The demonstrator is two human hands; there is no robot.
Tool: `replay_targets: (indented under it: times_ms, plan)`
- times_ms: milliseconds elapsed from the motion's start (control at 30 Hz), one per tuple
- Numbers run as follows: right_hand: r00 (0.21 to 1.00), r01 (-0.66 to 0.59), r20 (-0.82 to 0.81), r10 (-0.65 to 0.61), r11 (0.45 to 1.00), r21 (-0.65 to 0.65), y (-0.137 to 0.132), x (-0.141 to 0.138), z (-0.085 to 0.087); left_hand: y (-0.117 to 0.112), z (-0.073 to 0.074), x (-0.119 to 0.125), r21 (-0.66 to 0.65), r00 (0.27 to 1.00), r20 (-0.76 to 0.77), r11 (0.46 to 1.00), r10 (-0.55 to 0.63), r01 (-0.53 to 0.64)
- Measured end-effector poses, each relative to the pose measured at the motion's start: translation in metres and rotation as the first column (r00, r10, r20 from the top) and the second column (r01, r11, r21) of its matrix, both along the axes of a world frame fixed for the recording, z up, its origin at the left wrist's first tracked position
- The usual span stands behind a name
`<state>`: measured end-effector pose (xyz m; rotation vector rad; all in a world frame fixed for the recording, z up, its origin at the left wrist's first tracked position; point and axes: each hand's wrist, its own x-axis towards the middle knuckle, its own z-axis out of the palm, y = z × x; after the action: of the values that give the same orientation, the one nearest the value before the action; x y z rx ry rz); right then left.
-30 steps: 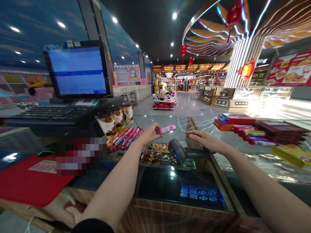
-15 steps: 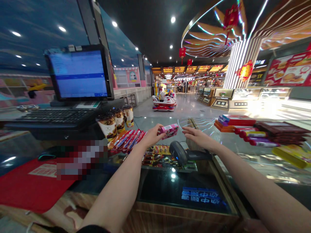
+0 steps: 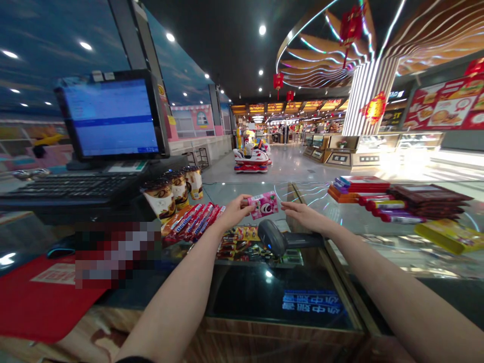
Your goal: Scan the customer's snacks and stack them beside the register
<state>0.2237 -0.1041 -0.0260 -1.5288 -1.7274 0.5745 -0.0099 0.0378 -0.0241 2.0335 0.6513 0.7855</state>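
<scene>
Noting a pixelated patch [image 3: 117, 254] on the glass-topped bench [image 3: 242, 192], its contents unreadable. Left hand [image 3: 232, 213] pinches a pink rectangular carton [image 3: 263, 205] by one end; right hand [image 3: 305, 217] spread at its 3 o'clock, just apart. A slip risks dropping the carton onto the black handheld scanner [image 3: 273, 238] at 6 o'clock.

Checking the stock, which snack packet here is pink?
The pink packet with a bear picture, held in the left hand; the red Mentos tubes and other packs lie on the glass counter.
</scene>
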Motion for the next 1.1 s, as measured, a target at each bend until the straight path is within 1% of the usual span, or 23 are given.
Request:
replay_targets:
  times_ms: [67, 133, 267, 433, 600, 700, 800, 900, 1000, 1100]
  plan:
    - [0.999, -0.037, 0.005, 0.037, 0.999, 0.009, 0.000, -0.001, 0.001, -0.004, 0.001, 0.002, -0.032, 0.999, 0.034, 0.999, -0.010, 0.011]
    - [0.997, -0.072, -0.003, 0.072, 0.997, 0.029, -0.001, -0.003, 0.003, -0.010, 0.001, 0.004, -0.037, 0.999, 0.052, 0.999, -0.003, 0.005]
    - [0.996, -0.069, -0.055, 0.071, 0.997, 0.035, -0.002, -0.006, 0.004, -0.016, 0.003, 0.006, -0.010, 0.999, 0.039, 1.000, 0.021, -0.021]
    - [0.997, -0.018, -0.069, 0.020, 1.000, 0.025, -0.006, -0.012, 0.009, -0.010, 0.006, 0.003, 0.100, 0.997, -0.039, 0.993, 0.064, -0.060]
    - [0.998, -0.015, -0.055, 0.022, 0.992, 0.125, -0.009, -0.021, 0.018, -0.005, 0.010, -0.008, 0.279, 0.974, -0.159, 0.954, 0.162, -0.113]
    - [0.990, -0.029, -0.130, 0.049, 0.988, 0.150, -0.011, -0.025, 0.021, -0.008, 0.010, -0.011, 0.337, 0.950, -0.245, 0.936, 0.193, -0.104]
    - [0.976, -0.069, -0.193, 0.101, 0.984, 0.166, -0.012, -0.028, 0.022, -0.009, 0.006, -0.010, 0.327, 0.944, -0.290, 0.943, 0.158, -0.057]
    - [0.971, -0.082, -0.210, 0.116, 0.983, 0.167, -0.015, -0.030, 0.024, -0.005, -0.001, -0.008, 0.348, 0.948, -0.294, 0.937, 0.121, -0.011]
    - [0.970, -0.092, -0.205, 0.128, 0.981, 0.173, -0.016, -0.031, 0.025, 0.002, -0.008, -0.004, 0.402, 0.950, -0.286, 0.915, 0.125, 0.001]
    - [0.970, -0.110, -0.197, 0.145, 0.978, 0.179, -0.017, -0.033, 0.025, 0.009, -0.014, -0.001, 0.420, 0.948, -0.290, 0.907, 0.131, 0.004]
